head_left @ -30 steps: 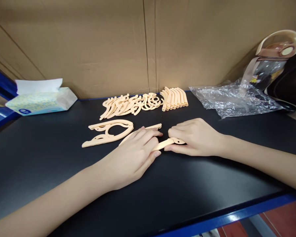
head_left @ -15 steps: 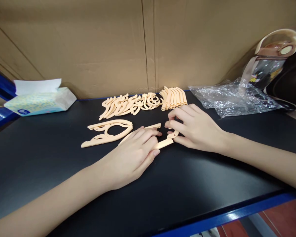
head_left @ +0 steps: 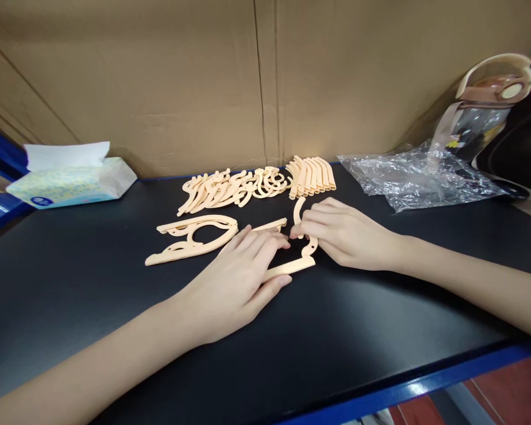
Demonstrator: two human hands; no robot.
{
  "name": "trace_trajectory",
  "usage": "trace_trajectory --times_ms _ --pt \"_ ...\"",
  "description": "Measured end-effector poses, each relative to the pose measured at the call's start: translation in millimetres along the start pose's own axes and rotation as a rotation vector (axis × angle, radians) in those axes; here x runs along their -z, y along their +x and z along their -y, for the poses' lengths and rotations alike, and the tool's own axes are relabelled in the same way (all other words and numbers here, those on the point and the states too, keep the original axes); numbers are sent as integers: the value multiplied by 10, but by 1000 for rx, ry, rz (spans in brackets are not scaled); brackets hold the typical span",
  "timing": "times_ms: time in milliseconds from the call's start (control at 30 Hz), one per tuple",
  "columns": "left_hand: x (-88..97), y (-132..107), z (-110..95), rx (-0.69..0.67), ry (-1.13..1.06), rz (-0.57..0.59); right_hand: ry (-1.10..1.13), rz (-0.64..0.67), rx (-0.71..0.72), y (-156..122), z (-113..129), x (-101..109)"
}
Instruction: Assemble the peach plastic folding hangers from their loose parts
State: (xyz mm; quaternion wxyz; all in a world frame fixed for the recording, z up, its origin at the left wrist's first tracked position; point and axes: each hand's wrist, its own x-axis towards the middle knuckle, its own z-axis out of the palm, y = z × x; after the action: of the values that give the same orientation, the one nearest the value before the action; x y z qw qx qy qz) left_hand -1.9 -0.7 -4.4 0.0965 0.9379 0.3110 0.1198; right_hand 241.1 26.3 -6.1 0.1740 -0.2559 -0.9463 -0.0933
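Under my left hand (head_left: 245,274) lies a peach plastic folding hanger (head_left: 294,267); its two arms stick out past my fingers and thumb, which hold it down on the black table. My right hand (head_left: 347,233) has its fingers curled around a curved hook piece (head_left: 298,211). The hook's lower end meets the near arm of that hanger; whether they are joined I cannot tell. Left of my left hand rests another folded hanger (head_left: 172,255) with a round hook between its arms.
Behind my hands lie a pile of loose hook pieces (head_left: 219,189) and a row of hanger arms (head_left: 314,176). A tissue pack (head_left: 75,183) sits at the left. To the right are a crinkled clear plastic bag (head_left: 393,177) and a bottle (head_left: 482,118). A cardboard wall (head_left: 181,77) closes the back.
The near arm of the hanger has swung slightly and shows more of its length. More of the hook piece now stands out above my right fingers, and my right hand has shifted slightly.
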Motion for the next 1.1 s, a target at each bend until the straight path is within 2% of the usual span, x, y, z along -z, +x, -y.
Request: trace_trajectory --times_ms 233,867,1100 --pt "-12 21 -5 95 38 -35 190 22 56 -31 16 38" --pt "-24 25 19 138 40 31 212 143 27 -9 219 44" --pt "-33 20 17 169 43 30 214 137 11 -4 224 42"
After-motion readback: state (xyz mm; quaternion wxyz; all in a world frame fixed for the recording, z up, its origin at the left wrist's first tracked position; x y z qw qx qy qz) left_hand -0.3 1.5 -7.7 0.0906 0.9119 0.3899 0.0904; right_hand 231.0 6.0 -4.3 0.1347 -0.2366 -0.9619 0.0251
